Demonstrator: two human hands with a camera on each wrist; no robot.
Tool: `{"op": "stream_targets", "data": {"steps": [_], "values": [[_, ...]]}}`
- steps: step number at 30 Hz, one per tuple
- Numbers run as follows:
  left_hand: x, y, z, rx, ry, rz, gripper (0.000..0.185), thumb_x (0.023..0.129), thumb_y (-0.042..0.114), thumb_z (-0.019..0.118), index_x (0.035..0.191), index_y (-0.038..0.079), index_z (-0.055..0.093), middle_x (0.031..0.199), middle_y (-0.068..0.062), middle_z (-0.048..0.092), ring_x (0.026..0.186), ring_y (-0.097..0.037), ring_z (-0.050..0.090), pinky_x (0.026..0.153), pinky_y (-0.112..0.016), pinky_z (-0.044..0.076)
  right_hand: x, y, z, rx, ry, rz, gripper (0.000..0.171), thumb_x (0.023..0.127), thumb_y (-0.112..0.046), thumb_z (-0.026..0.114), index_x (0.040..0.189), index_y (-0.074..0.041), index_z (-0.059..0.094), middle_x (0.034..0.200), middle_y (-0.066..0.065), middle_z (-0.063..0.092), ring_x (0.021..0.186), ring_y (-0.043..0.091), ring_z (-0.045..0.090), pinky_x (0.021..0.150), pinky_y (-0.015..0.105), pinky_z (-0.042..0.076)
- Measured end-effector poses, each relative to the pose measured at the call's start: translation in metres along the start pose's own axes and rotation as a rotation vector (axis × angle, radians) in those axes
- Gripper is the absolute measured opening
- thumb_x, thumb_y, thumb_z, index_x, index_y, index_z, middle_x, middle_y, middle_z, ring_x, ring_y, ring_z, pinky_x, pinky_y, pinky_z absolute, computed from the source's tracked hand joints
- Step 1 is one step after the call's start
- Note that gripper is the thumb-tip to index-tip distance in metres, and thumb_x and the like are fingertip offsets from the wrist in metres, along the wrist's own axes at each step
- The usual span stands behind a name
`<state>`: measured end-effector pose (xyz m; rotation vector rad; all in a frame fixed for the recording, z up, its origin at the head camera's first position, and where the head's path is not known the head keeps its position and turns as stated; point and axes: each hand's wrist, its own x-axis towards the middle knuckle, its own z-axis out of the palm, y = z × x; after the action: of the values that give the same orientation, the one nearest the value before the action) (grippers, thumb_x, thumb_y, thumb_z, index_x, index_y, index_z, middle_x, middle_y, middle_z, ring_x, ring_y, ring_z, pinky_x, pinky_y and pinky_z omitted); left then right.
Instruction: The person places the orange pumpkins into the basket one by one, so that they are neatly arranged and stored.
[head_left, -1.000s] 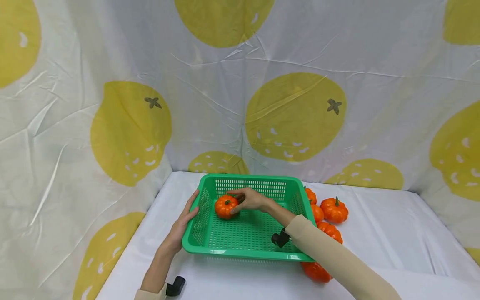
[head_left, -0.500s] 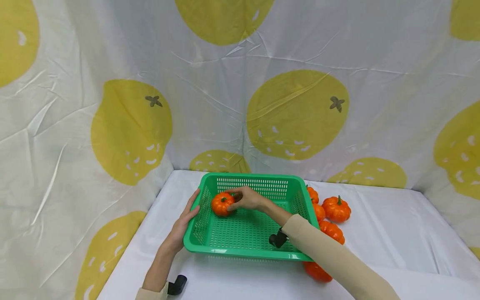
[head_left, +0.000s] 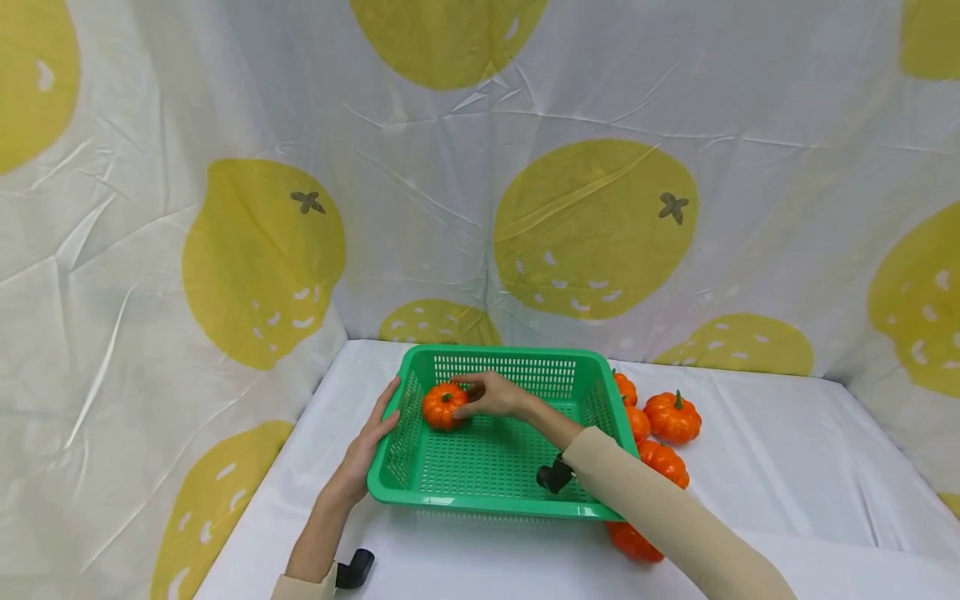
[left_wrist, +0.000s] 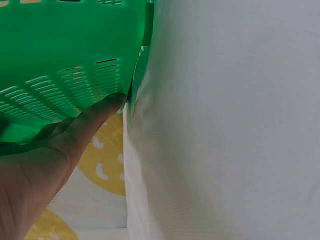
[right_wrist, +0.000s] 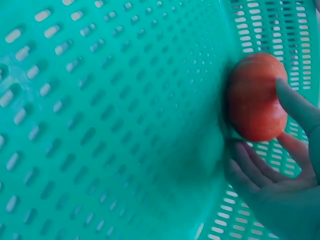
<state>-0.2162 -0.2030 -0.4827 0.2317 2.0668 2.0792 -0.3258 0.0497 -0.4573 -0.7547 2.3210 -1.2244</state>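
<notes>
A small orange pumpkin (head_left: 444, 407) with a green stem sits inside a green slotted plastic basket (head_left: 495, 505), close to its left wall. My right hand (head_left: 492, 397) reaches in over the basket and holds the pumpkin from its right side, thumb and fingers on either side of it. The right wrist view shows the pumpkin (right_wrist: 257, 97) near the basket wall, the thumb against its skin. My left hand (head_left: 363, 450) rests along the outside of the basket's left end, fingers extended. Up close, a straight digit (left_wrist: 100, 112) touches the outer slotted wall.
Several more pumpkins lie on the white cloth right of the basket, one (head_left: 672, 417) standing apart from the wall and another (head_left: 633, 542) partly under the right sleeve (head_left: 667, 517). A lemon-printed curtain (head_left: 420, 208) closes off the back and sides.
The right hand and the pumpkin have shifted slightly left and toward the back inside the basket, mostly in the first half second. The left hand stays at the basket's left end.
</notes>
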Motion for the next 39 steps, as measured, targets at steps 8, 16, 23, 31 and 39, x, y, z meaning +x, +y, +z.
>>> {"op": "stream_targets", "data": {"steps": [8,16,23,31,39], "values": [[0.0,0.0,0.001,-0.009,-0.001,0.013,0.06,0.112,0.037,0.034,0.167,0.037,0.009,0.176,-0.001,-0.006,0.161,-0.035,-0.003,0.125,-0.063,0.002,-0.014,-0.019,-0.022,0.01,-0.085,0.037,0.067,0.099,-0.025,0.071,0.159,-0.011,0.042,0.145,0.023,0.06,0.135,0.036,0.058,0.111,0.051,0.048],[-0.003,0.0,0.0,-0.006,0.0,0.02,0.06,0.112,0.037,0.033,0.167,0.036,0.008,0.176,-0.001,-0.007,0.161,-0.035,-0.005,0.125,-0.064,0.0,-0.045,-0.045,-0.061,0.03,-0.068,0.067,0.073,0.1,-0.043,0.067,0.162,-0.023,0.035,0.149,0.015,0.058,0.14,0.033,0.053,0.115,0.056,0.041],[-0.002,0.001,0.002,0.003,-0.008,0.023,0.06,0.113,0.036,0.033,0.167,0.036,0.008,0.176,0.0,-0.008,0.161,-0.035,-0.006,0.125,-0.065,-0.001,-0.092,-0.035,-0.091,-0.036,0.032,0.06,0.072,0.1,-0.049,0.065,0.162,-0.029,0.035,0.154,0.017,0.053,0.144,0.034,0.049,0.116,0.057,0.039],[-0.002,0.002,0.001,0.006,-0.012,0.032,0.06,0.113,0.037,0.033,0.167,0.036,0.008,0.176,0.0,-0.007,0.161,-0.035,-0.006,0.125,-0.065,-0.001,-0.146,0.001,-0.119,-0.044,0.155,0.054,0.068,0.103,-0.046,0.061,0.162,-0.027,0.035,0.16,0.022,0.044,0.149,0.044,0.04,0.114,0.063,0.039],[-0.002,-0.001,0.001,-0.008,-0.018,0.02,0.06,0.113,0.038,0.032,0.167,0.037,0.006,0.176,0.0,-0.008,0.161,-0.033,-0.006,0.125,-0.064,0.001,-0.193,0.034,-0.133,-0.062,0.282,0.014,0.061,0.105,-0.038,0.06,0.161,-0.028,0.037,0.16,0.018,0.046,0.15,0.047,0.038,0.108,0.066,0.044]]}}
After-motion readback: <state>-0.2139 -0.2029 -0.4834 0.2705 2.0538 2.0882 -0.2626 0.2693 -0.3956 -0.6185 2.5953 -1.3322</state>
